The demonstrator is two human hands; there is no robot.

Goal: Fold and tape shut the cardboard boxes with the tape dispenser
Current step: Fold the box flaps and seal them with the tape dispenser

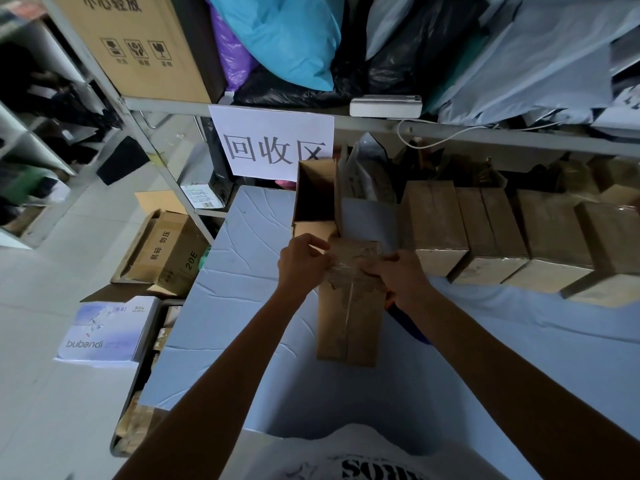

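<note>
Holding the far end of a narrow cardboard box (348,317) from both sides, the two grips meet over its top flaps. The left grip (302,261) has its fingers curled and its thumb pinching the left edge of that end, where a strip of shiny clear tape (341,268) lies wrinkled across the cardboard. The right grip (398,275) is curled round the right corner of the same end, fingers closed on the board. The box lies flat on the blue-covered worktop (249,306), its length running from the grips back toward the person.

Just beyond the left grip stands an open box (313,199). To the right of the right grip, a row of closed boxes (436,223) sits side by side. Under the right wrist a dark blue thing (410,327) shows, too hidden to tell what it is. Above and beyond both grips a paper sign (273,143) hangs from a metal shelf (166,106).
</note>
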